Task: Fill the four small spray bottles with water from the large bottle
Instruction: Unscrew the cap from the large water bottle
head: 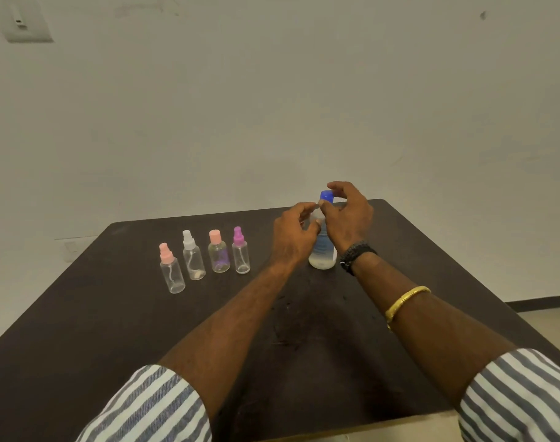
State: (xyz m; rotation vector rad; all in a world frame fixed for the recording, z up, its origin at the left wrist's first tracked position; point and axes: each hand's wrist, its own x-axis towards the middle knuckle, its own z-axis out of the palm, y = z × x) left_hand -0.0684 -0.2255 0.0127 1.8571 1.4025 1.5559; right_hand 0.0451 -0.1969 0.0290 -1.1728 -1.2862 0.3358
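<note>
Four small spray bottles (205,260) stand left of large bottle (322,250)

Four empty small spray bottles (205,260) stand upright left of the blue-capped large bottle (322,250).

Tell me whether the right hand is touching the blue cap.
Touching. The head view shows the right hand with fingertips pinching the blue cap from above.

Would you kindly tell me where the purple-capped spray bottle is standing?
In the head view, the purple-capped spray bottle stands at the right end of the row of four, beside the peach-capped bottle and left of the left hand.
</note>
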